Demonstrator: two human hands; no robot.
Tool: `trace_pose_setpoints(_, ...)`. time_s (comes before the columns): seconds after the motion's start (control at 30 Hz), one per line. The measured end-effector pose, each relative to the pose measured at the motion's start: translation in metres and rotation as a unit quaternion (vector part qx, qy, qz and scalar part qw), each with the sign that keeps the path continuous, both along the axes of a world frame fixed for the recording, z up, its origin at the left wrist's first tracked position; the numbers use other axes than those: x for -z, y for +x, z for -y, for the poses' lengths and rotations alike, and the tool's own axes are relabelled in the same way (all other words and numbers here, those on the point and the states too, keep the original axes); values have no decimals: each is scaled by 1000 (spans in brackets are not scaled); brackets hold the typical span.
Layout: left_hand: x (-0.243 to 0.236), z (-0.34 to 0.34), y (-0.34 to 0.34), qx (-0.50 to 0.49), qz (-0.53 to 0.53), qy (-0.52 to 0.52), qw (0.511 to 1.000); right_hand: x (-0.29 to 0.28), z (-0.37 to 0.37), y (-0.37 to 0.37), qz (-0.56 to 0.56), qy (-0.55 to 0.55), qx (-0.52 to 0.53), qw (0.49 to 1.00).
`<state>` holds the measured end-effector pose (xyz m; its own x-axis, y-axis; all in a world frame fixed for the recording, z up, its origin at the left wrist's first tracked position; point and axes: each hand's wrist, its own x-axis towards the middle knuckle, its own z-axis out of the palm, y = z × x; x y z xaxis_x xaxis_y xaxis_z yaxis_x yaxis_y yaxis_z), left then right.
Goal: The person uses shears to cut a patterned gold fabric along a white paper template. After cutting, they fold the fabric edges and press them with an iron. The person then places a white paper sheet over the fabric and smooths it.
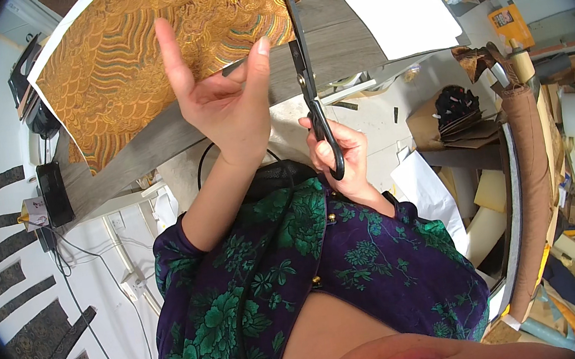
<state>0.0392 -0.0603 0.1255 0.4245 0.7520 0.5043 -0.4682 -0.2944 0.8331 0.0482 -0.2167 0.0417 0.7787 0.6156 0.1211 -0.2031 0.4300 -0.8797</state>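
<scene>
well, our right hand point(346, 156) has its fingers clamped on the scissors point(314, 101), blades by the right edge of the gold cloth point(109, 72), which lies on our grey table point(335, 41). on our left hand point(227, 111), index and thumb stand apart. white paper point(397, 17) lies rightward; around us are a brown roll point(530, 164) and, leftward, dark strips point(38, 339).
</scene>
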Motion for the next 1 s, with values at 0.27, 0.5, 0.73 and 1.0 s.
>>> trace_pose_setpoints(0.27,4,3,-3,30,-16,15,999,-1,4,3,-8,-3,21,1000)
trace_pose_setpoints(0.5,4,8,-1,67,5,-7,998,-1,6,7,-5,-9,19,1000)
trace_pose_setpoints(0.73,7,13,2,76,-7,22,997,-3,8,8,-13,-24,51,998)
trace_pose_setpoints(1.0,23,19,2,117,-13,-10,993,-3,9,17,17,-46,86,995)
